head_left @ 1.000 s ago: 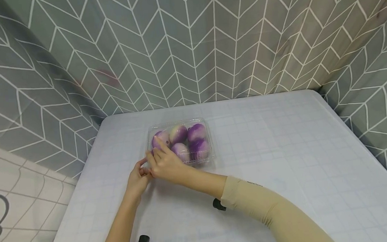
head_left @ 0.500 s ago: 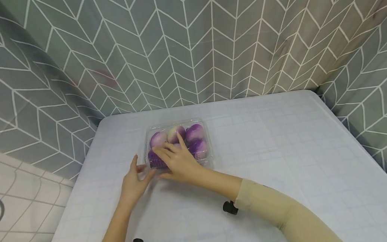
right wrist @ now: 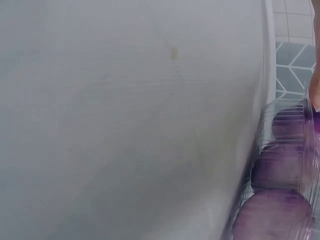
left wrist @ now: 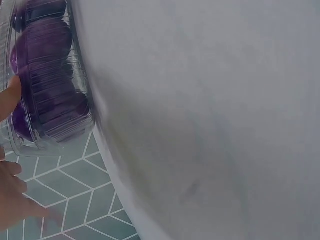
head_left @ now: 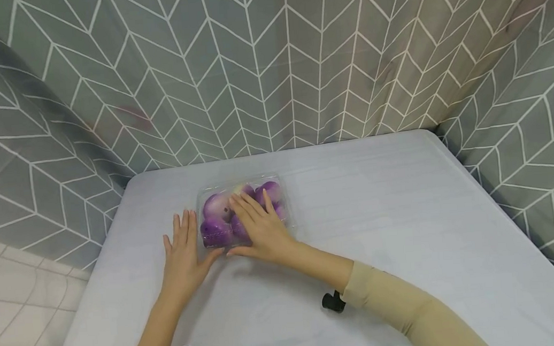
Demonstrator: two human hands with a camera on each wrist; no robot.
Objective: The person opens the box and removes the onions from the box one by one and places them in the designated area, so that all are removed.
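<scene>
A clear plastic clamshell box (head_left: 226, 186) stands on the table, lid down, holding several rounded purple-and-white vegetables (head_left: 216, 206). My left hand (head_left: 185, 260) is at its left side with straight fingers along the edge and the thumb reaching toward the front rim. Spread over the top of the box is my right hand (head_left: 264, 230), fingers extended on the lid and its thumb at the front edge, hiding part of the contents. In the left wrist view a thumb (left wrist: 9, 97) lies against the box's ribbed side. The right wrist view shows the box's other end.
A white cloth covers the table (head_left: 366, 204). Grey curtains (head_left: 270, 71) with a white chevron pattern enclose the back and sides. Pale floor tiles (head_left: 20, 298) show at lower left. A black mount (head_left: 333, 302) sits at the right wrist.
The right hand has moved from the box's front left corner rightward onto the lid, its fingers now flatter. The left hand has opened out from the corner to the left side.
</scene>
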